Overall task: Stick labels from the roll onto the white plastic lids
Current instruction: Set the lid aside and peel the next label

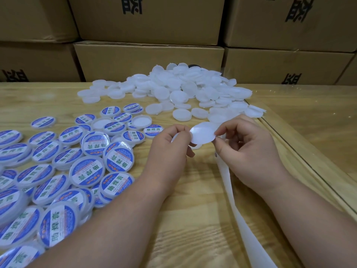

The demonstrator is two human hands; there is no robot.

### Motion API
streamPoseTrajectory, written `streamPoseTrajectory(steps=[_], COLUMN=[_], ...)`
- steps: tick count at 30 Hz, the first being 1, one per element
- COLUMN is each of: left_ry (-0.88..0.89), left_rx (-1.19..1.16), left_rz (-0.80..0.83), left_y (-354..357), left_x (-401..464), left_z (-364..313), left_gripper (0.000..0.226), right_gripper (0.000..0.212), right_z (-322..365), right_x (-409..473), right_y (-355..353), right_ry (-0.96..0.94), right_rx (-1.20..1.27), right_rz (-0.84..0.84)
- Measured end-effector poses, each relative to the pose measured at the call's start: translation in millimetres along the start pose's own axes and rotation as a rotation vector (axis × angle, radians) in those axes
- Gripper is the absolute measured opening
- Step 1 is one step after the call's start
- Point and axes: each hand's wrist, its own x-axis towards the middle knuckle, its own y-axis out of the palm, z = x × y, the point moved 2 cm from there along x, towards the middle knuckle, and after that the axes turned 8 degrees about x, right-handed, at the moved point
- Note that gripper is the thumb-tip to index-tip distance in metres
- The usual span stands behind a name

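Holding a round label (202,133) between them, the two hands meet just this side of the heap of bare white lids (173,88), which serves as the landmark. The right hand (249,149) pinches the label's right edge between thumb and forefinger, its other fingers curled loosely; the left hand (170,149) has its fingers curled round a white lid (196,146) held low, of which only a sliver shows beneath the label, and its fingertips touch the label's left edge. The label shows its pale back and sits above and just over that lid, so the coming move looks like a short drop down and leftward onto it. The backing strip (231,200) trails from the right hand toward the viewer, away from the heap. Finished labelled lids (87,171) lie left of the heap, nearer the left hand.
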Motion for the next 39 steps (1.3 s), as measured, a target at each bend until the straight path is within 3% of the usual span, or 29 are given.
streamPoseTrajectory(steps=[6, 12, 16, 21, 25, 31, 35, 39], left_ry=[0.018, 0.063, 0.036, -0.062, -0.061, -0.137, -0.174, -0.140], left_rx=[-0.049, -0.063, -0.176, -0.300, -0.311, -0.465, -0.512, -0.493], left_rz=[0.048, 0.103, 0.097, 0.038, 0.018, 0.068, 0.084, 0.134], left_y=[1, 3, 2, -3, -5, -6, -5, -5], left_x=[0, -3, -2, 1, 1, 1, 1, 2], left_z=[-1, -4, -4, -1, 1, -3, -6, -5], left_gripper=[0.025, 0.052, 0.034, 0.029, 0.022, 0.041, 0.045, 0.039], right_gripper=[0.022, 0.006, 0.021, 0.007, 0.009, 0.043, 0.014, 0.014], right_z=[4, 4, 3, 0, -6, -9, -8, -8], right_x=[-1, -5, -4, -2, 1, 3, 3, 1], right_y=[0, 8, 8, 2, 1, 2, 2, 2], right_ry=[0.007, 0.092, 0.132, 0.313, 0.517, 0.633, 0.625, 0.619], right_rx=[-0.012, 0.125, 0.182, 0.366, 0.551, 0.573, 0.565, 0.522], right_rz=[-0.013, 0.005, -0.017, -0.082, 0.007, 0.145, 0.164, 0.245])
